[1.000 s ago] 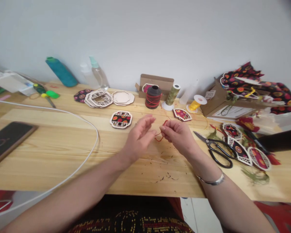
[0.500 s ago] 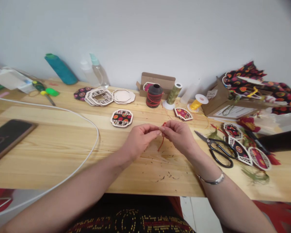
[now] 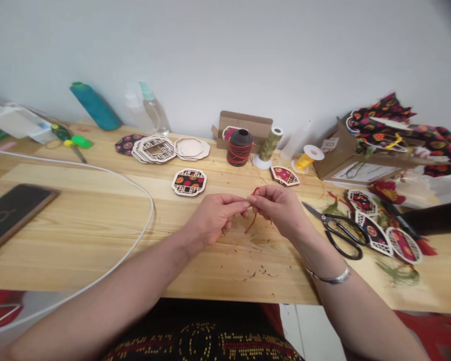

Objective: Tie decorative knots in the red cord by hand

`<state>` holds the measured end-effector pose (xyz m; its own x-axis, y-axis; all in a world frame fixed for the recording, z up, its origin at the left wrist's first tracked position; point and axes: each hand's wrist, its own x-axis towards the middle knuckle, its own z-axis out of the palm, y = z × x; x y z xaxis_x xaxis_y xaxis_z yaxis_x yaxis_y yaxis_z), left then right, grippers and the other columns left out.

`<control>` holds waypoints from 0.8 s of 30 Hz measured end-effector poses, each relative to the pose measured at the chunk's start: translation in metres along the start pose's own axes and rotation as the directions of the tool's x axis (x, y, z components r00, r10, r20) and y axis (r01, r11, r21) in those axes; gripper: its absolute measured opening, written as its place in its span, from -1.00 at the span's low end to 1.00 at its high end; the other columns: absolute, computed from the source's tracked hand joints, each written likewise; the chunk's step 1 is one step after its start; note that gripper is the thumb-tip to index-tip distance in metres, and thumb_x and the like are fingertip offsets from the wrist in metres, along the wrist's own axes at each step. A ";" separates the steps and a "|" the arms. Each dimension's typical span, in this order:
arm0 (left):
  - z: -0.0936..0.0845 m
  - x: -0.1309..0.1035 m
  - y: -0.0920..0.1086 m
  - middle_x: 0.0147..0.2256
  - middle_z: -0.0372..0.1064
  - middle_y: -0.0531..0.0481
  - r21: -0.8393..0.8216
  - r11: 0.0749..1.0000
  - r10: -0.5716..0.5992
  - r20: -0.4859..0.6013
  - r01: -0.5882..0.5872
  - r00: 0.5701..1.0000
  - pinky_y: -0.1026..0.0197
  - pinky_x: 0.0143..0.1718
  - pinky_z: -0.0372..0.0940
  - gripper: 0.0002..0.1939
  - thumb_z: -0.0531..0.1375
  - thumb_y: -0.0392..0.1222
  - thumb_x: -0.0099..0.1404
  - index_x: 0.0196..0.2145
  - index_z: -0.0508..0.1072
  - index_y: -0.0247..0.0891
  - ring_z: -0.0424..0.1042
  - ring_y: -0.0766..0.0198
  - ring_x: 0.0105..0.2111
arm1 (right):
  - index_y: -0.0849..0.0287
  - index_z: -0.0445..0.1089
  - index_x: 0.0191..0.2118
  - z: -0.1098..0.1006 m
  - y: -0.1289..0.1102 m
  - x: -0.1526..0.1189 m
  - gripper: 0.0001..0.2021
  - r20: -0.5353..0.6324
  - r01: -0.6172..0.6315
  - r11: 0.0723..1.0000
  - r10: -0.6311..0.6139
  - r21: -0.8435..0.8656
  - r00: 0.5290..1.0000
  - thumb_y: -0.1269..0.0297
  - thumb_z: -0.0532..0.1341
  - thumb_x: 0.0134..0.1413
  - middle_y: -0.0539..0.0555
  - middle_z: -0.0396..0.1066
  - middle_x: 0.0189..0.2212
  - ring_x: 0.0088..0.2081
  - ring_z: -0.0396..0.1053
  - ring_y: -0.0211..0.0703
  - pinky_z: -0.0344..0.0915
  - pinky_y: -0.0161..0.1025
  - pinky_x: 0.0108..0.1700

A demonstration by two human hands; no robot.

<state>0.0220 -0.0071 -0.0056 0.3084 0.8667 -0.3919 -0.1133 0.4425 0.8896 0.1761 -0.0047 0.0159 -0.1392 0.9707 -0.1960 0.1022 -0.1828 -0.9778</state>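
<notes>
A thin red cord (image 3: pixel 252 222) is pinched between my two hands, with loose ends hanging below the fingers. My left hand (image 3: pixel 218 213) is closed, thumb and forefinger pressed together on the cord. Its fingertips meet those of my right hand (image 3: pixel 275 205), which is also closed in a pinch on the cord. The part of the cord inside the fingers is hidden. Left of the hands lies a patterned lattice-framed piece (image 3: pixel 189 182). Black-handled scissors (image 3: pixel 342 228) rest just right of my right wrist.
Along the wall stand a dark spool with red cord (image 3: pixel 239 148), a green thread spool (image 3: pixel 271 145), a yellow ribbon spool (image 3: pixel 306 158) and a cardboard box (image 3: pixel 332 150). A white cable (image 3: pixel 150 210) curves across the left, near a phone (image 3: pixel 17 215). Dark scraps (image 3: pixel 252 275) dot the table.
My left hand has turned slightly, and a bit of red cord now shows beneath it. Another short end appears under my right hand. Both hands stay together in nearly the same place.
</notes>
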 end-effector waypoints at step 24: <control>0.002 0.000 0.004 -0.54 0.41 0.07 -0.063 0.996 0.057 -0.190 -0.070 0.980 0.33 -0.73 -0.21 -0.87 0.29 -0.17 0.04 -0.44 0.54 -0.28 -0.02 0.54 -0.74 | 0.17 0.48 -0.43 -0.007 -0.001 -0.016 -0.79 -0.016 0.242 0.703 -0.338 -0.668 0.941 0.23 0.16 0.13 0.01 0.42 -0.59 -0.56 0.23 -0.27 0.10 -0.29 -0.48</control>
<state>0.0239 -0.0058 -0.0016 0.1162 0.9185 -0.3779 -0.1943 0.3942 0.8983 0.1851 -0.0191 0.0205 -0.1502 0.9776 0.1474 0.6967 0.2105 -0.6858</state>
